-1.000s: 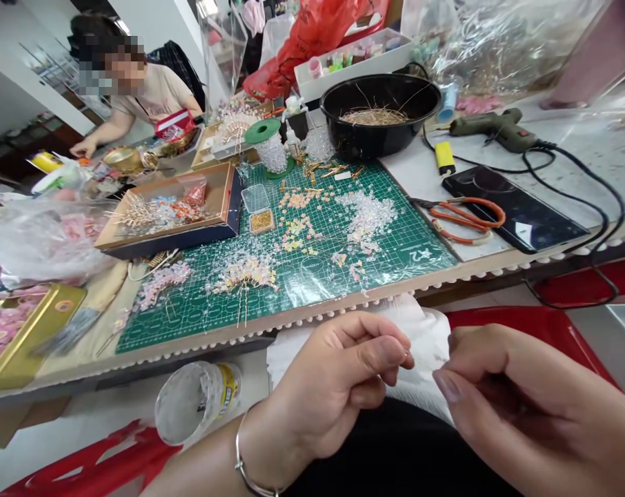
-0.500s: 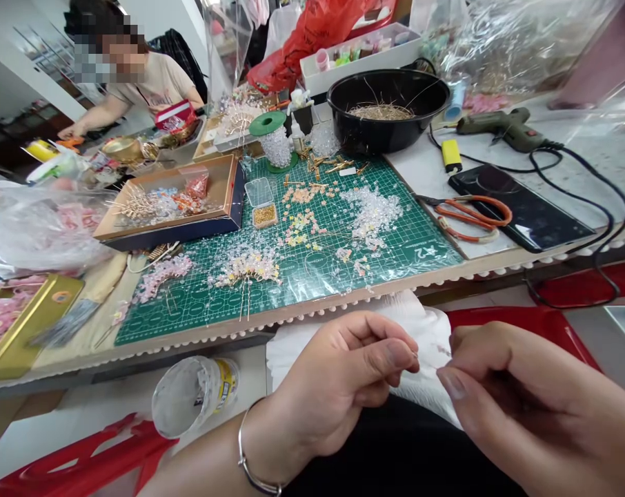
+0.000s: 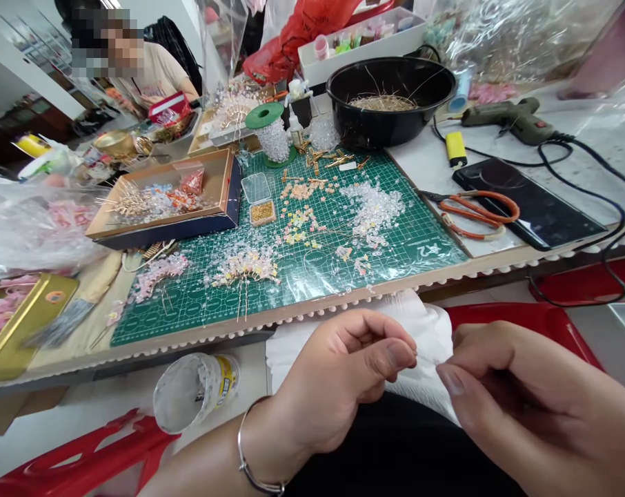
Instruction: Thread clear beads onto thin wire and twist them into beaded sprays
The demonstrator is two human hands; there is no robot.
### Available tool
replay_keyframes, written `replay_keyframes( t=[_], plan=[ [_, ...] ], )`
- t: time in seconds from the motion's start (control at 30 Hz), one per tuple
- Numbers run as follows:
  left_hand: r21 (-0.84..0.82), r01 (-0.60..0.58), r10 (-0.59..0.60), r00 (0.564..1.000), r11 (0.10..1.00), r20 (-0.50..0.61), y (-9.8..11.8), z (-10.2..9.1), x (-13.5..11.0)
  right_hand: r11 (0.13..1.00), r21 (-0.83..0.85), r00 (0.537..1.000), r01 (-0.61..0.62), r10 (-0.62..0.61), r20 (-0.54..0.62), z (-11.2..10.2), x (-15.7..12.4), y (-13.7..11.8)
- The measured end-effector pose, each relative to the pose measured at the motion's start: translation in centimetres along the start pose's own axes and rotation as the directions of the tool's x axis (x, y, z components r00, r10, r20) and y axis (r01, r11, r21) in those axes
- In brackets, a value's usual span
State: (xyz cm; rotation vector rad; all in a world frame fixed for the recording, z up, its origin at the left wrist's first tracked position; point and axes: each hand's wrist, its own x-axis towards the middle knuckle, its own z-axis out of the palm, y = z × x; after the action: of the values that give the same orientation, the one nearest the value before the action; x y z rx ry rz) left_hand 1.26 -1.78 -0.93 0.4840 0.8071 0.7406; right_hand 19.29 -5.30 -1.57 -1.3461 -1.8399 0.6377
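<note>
Beads (image 3: 373,207) on cutting mat (image 3: 421,231), bowl (image 3: 361,130) behind — phone (image 3: 555,212) to the right, box (image 3: 181,224) left

A glue gun (image 3: 519,121) is being trailed by a looping black cable (image 3: 566,139) near a yellow lighter (image 3: 454,148). Small pots (image 3: 321,47) are being held in a white box (image 3: 315,72), while a black phone (image 3: 550,210) is being overlapped by an orange-handled tool (image 3: 514,204)

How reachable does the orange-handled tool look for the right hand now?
Probably yes: the orange-handled tool lies near the table edge, beyond the right hand, and nothing covers its handles. But thumb and forefinger are drawn close together; whether around something is too small to tell.
</note>
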Motion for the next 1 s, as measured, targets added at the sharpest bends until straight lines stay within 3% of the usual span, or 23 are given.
replay_keyframes(
  t=[0.4, 0.5, 0.57, 0.63, 0.7, 0.8, 0.9, 1.0],
  plan=[
    [-0.030, 0.020, -0.019, 1.000, 0.999, 0.010, 0.0, -0.3, 0.4, 0.997, -0.009, 0.997, 0.076, -0.076, 0.025, 0.3, 1.0, 0.2],
    [0.035, 0.010, -0.011, 1.000, 0.999, 0.029, -0.1, -0.6, 0.4, 0.997, -0.020, 0.997, 0.069, -0.068, 0.029, 0.2, 0.8, 0.2],
    [0.164, -0.043, 0.037, 0.998, 0.986, 0.044, 0.1, -0.8, 0.2, 0.999, -0.006, 0.998, 0.051, -0.050, 0.041, 0.2, 0.8, 0.4],
    [0.363, -0.143, 0.136, 0.990, 0.921, 0.045, 0.4, -0.8, -0.1, 1.000, 0.027, 0.997, 0.014, -0.016, 0.073, 0.2, 0.9, 0.5],
    [0.568, -0.249, 0.268, 0.962, 0.784, 0.051, 0.9, -0.9, -0.5, 0.999, 0.039, 0.993, -0.010, 0.006, 0.115, 0.2, 1.2, 0.6],
    [0.727, -0.326, 0.376, 0.921, 0.605, 0.100, 1.4, -0.9, -0.8, 0.997, 0.012, 0.980, 0.081, -0.082, 0.180, 0.1, 1.7, 0.7],
    [0.725, -0.305, 0.316, 0.940, 0.618, 0.126, 1.4, -1.0, -1.1, 0.976, 0.036, 0.948, 0.214, -0.216, 0.235, -0.1, 1.9, 0.6],
    [0.706, -0.279, 0.299, 0.949, 0.651, 0.100, 1.6, -1.8, -1.7, 0.983, 0.034, 0.948, 0.178, -0.181, 0.260, -1.1, 1.5, 0.7]
  ],
)
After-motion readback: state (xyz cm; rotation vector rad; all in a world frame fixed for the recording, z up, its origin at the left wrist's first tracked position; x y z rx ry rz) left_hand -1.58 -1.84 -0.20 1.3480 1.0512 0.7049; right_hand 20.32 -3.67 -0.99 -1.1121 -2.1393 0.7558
